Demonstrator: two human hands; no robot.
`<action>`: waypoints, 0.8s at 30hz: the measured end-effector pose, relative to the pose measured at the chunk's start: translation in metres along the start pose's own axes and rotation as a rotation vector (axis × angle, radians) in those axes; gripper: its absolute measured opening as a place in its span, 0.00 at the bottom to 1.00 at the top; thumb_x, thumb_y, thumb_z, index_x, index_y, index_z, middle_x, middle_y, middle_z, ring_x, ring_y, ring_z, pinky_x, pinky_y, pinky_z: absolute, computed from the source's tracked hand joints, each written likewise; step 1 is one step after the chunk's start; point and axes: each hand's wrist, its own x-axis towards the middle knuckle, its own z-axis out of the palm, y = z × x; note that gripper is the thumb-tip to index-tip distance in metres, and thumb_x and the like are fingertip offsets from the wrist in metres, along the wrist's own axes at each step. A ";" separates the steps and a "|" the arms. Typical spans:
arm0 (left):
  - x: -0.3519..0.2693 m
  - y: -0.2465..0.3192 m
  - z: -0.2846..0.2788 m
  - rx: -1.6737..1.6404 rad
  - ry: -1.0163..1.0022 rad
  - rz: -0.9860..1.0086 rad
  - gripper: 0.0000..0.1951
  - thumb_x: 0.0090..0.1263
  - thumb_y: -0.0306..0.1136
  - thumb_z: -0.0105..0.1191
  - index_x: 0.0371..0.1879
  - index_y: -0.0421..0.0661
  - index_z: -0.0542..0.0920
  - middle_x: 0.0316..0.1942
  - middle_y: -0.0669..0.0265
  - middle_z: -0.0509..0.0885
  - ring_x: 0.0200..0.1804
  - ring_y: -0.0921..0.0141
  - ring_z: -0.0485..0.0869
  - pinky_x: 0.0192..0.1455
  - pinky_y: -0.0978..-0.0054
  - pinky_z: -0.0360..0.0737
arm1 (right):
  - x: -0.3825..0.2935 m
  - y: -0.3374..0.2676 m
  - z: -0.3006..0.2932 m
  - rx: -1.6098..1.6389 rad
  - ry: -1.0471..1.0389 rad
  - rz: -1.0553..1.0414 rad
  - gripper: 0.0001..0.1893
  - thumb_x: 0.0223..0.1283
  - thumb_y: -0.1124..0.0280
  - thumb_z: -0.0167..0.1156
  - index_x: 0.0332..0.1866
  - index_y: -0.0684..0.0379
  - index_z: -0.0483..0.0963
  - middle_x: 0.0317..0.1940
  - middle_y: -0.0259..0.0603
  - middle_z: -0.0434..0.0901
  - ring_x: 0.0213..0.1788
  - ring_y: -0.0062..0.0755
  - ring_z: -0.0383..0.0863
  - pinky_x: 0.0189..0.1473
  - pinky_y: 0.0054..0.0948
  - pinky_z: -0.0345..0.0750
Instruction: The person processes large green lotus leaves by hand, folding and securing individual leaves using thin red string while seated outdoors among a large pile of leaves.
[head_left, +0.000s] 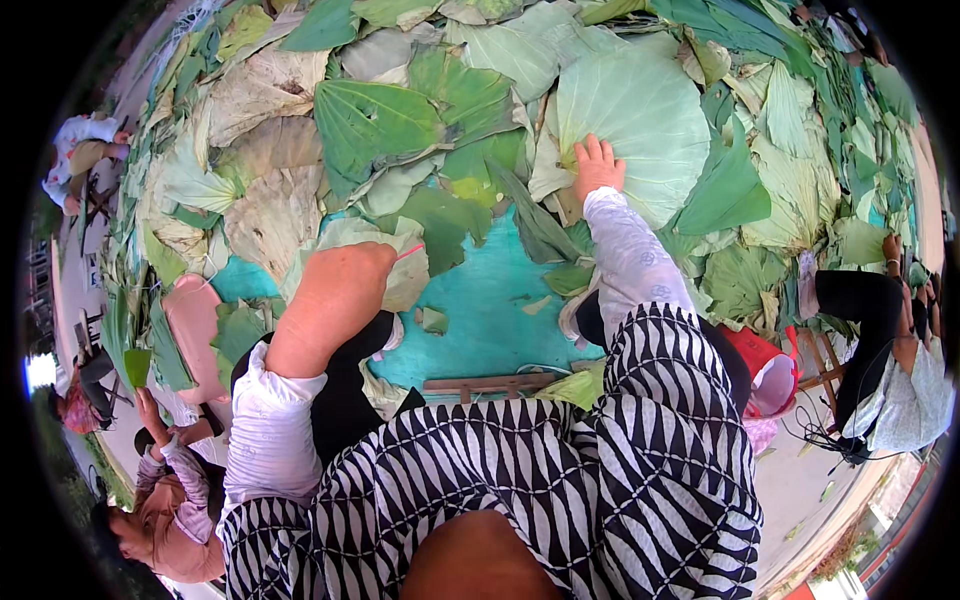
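Note:
My left hand (341, 281) is closed in a fist with its back up. A thin pinkish-red strip or stick (410, 251) pokes out past its knuckles; the rest of it is hidden. Just beneath that fist is a pale, ragged lotus leaf (409, 281), and I cannot tell whether the fingers also grip it. My right hand (600, 169) rests with fingers apart on a broad, pale green lotus leaf (645, 127), near its left edge. Left of it, a darker folded lotus leaf (375, 127) lies on the heap.
Loose lotus leaves (270, 82) cover much of a turquoise sheet (480, 300). A pink plastic object (191, 322) stands at left, a red bag (769, 371) at right. A wooden bar (487, 384) lies before me. People sit on both sides, including a person holding a leaf (180, 510).

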 end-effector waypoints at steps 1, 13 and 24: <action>0.002 -0.001 0.001 0.002 -0.008 0.000 0.05 0.57 0.28 0.43 0.24 0.42 0.73 0.22 0.56 0.75 0.28 0.55 0.76 0.28 0.60 0.72 | 0.002 0.004 0.011 -0.017 0.093 -0.028 0.25 0.46 0.69 0.56 0.54 0.45 0.64 0.60 0.31 0.56 0.62 0.32 0.55 0.53 0.41 0.62; 0.005 -0.008 0.003 0.001 0.107 0.027 0.06 0.56 0.28 0.43 0.25 0.43 0.75 0.23 0.56 0.76 0.28 0.56 0.76 0.29 0.61 0.72 | 0.032 0.037 -0.046 0.179 -0.240 -0.359 0.22 0.46 0.75 0.50 0.51 0.51 0.69 0.49 0.41 0.71 0.49 0.45 0.71 0.50 0.33 0.68; 0.006 -0.026 -0.006 -0.074 0.130 -0.176 0.09 0.56 0.32 0.44 0.28 0.47 0.79 0.27 0.57 0.79 0.32 0.57 0.77 0.34 0.60 0.73 | -0.066 -0.048 -0.210 1.545 -0.466 0.008 0.23 0.52 0.81 0.45 0.57 0.65 0.59 0.46 0.43 0.72 0.46 0.32 0.72 0.48 0.26 0.69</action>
